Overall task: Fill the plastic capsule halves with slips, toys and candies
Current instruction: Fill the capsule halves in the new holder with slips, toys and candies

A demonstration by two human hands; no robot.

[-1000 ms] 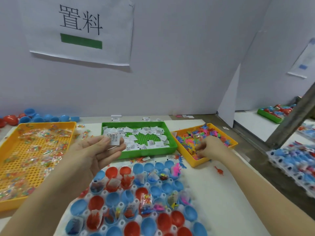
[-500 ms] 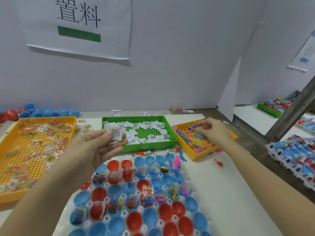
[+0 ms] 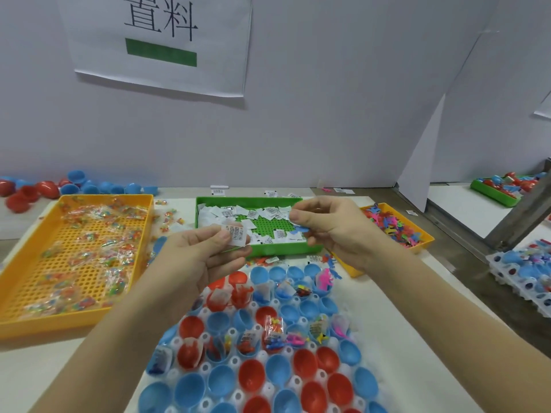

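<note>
Capsule halves (image 3: 252, 375), red and blue, sat open side up in a white pocketed holder (image 3: 235, 360) on the table, directly below both hands. The far and middle rows held folded slips, small toys and clear candy packets; the nearest rows looked bare inside. The left hand (image 3: 196, 257) was raised over the holder's far edge, thumb and fingertips pinching a few printed slips (image 3: 237, 234). The right hand (image 3: 334, 231) hung over the green tray (image 3: 283, 250) of slips, fingers curled, thumb and forefinger pinching a small blue piece (image 3: 300, 229). A yellow tray (image 3: 44, 326) of candy packets (image 3: 89, 248) lay to the left, and another yellow tray (image 3: 426, 238) of coloured toys (image 3: 390, 228) to the right. The blue piece was mostly covered by the thumb, so its shape could not be made out. The print on the slips was too small to read. The holder ran off the bottom edge, and the left arm hid several pockets.
</note>
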